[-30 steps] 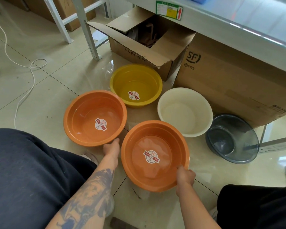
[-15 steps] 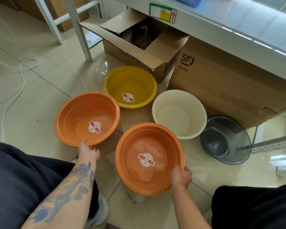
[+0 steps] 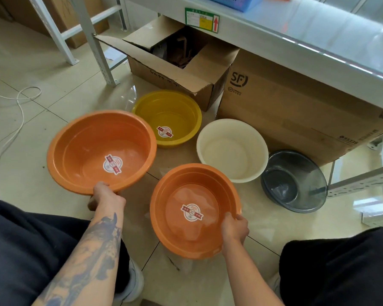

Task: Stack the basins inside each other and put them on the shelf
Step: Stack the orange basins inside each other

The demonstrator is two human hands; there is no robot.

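Two orange basins gripped, one in each hand

The left hand clasps the larger orange basin by its near rim; the right hand clasps the smaller orange basin, both above the tiled floor.

Two orange basins — a larger one left, a smaller one right — sit upright, each stickered inside. Yellow, cream and smoky grey basins lie behind — all unstacked.
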